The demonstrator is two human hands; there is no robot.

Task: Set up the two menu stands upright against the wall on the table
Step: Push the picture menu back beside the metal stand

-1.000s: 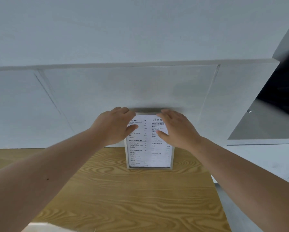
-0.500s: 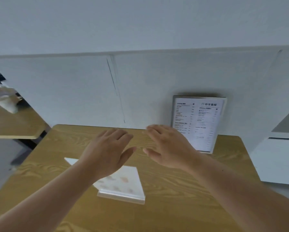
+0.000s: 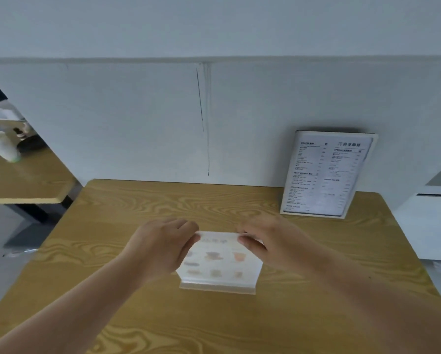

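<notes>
A pale grey wall (image 3: 137,118) fills the upper half of the view, with a thin vertical seam (image 3: 202,118) running down it near the middle. Below it lies the wooden bench (image 3: 117,226), its far edge butting the wall and its left and right edges both in view; the left half of the top is bare grain, and a wide strip of bare wood lies along the wall left of the standing menu. A second bench (image 3: 22,180) sits apart to the left, across a gap of floor, carrying a blurred white cup (image 3: 0,146).

The first menu stand (image 3: 324,175) is upright at the far right of the bench, its top leaning against the wall and its foot on the wood near the right edge. The second menu stand (image 3: 222,264) lies near the bench's middle, well apart from the wall, its thick base edge towards the camera and its far edge raised a little.

The left hand (image 3: 163,246) pinches the far left corner of that stand, thumb on top, a narrow grip closed on it. The right hand (image 3: 270,241) holds the far right corner the same way. Both forearms reach in from the near edge.
</notes>
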